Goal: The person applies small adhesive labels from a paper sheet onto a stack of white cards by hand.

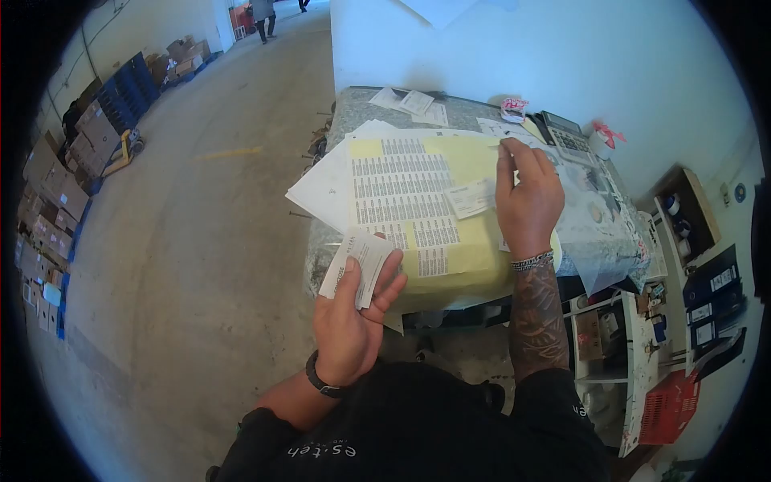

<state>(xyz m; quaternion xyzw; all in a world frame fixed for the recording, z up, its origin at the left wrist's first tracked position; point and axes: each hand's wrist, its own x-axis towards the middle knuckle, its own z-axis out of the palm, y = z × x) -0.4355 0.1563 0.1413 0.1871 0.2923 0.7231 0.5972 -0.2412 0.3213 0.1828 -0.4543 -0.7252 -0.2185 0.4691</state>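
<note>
The table (356, 104) had a yellow label sheet (409, 201) on it. At the sheet's 2 o'clock, the right hand (530, 193) was pinched narrow; if it held anything, I couldn't tell. At 8 o'clock, the left hand (347, 333) held white cards (366, 263).

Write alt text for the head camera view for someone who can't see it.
A person's left hand holds printed cards; the right hand is over the right side of a yellow sheet of printed labels on a table. A calculator sits farther back.
</note>
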